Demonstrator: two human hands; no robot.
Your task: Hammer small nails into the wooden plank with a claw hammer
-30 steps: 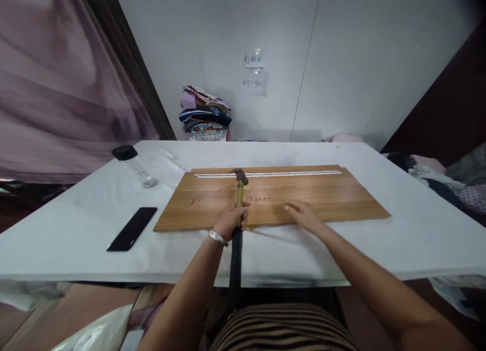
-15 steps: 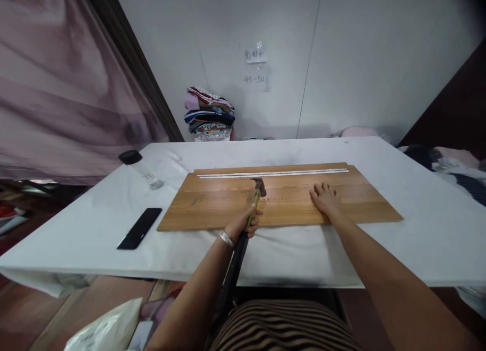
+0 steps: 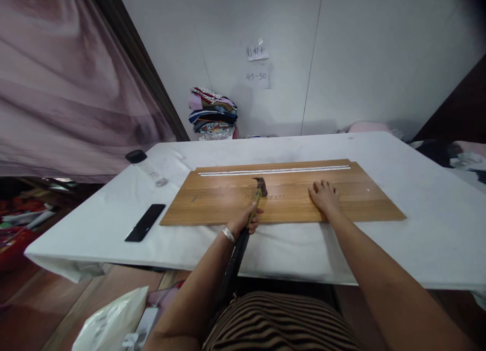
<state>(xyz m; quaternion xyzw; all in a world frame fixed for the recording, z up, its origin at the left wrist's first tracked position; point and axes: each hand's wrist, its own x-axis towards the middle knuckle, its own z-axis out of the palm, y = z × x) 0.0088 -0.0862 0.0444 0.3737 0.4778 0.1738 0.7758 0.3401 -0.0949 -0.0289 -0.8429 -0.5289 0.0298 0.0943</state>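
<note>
My left hand [image 3: 243, 220] is wrapped round the handle of a claw hammer [image 3: 260, 188], with a silver bracelet at the wrist. The hammer's dark metal head is over the middle of a brown wooden board [image 3: 212, 209]; whether it touches the wood I cannot tell. Close to the head, a row of small dark dots [image 3: 276, 196] runs along the board. Farther right, my right hand [image 3: 324, 196] rests on the board with its fingers apart and nothing in them. Two thin white strips [image 3: 273, 170] lie along the board's far side.
A white-covered table [image 3: 398, 163] carries the board. Left of it are a black phone [image 3: 145, 223] and a clear bottle with a black lid [image 3: 146, 167]. Folded clothes [image 3: 213, 113] are stacked by the wall. Below stands a white plastic bag [image 3: 112, 318].
The view has shifted slightly, so the table sits a little differently in the picture. My left hand still grips the hammer over the board, and my right hand stays on the wood.
</note>
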